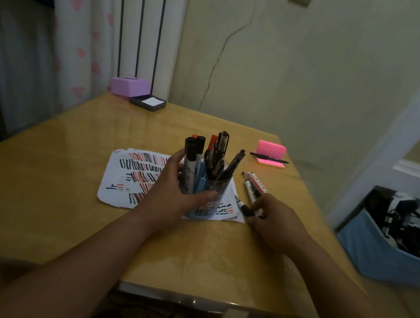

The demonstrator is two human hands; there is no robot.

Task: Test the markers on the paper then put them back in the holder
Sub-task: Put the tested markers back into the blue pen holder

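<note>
Markers (193, 156) in clear, smooth cylindrical holder (222, 188)

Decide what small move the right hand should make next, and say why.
Probably lift the black-capped marker that the right hand pinches at the edge of the paper and drop it into the holder. The left hand grips the holder as if steadying it, and the paper carries many strokes.

My left hand (171, 188), wrapped round holder (206, 211), hides its left wall and paper (124, 178) behind. Holder covers more paper. My right hand (273, 220) pinches marker (241, 206), end hidden under fingers. Marker print too small to read. Bin (379, 255) cut off at right edge.
</note>
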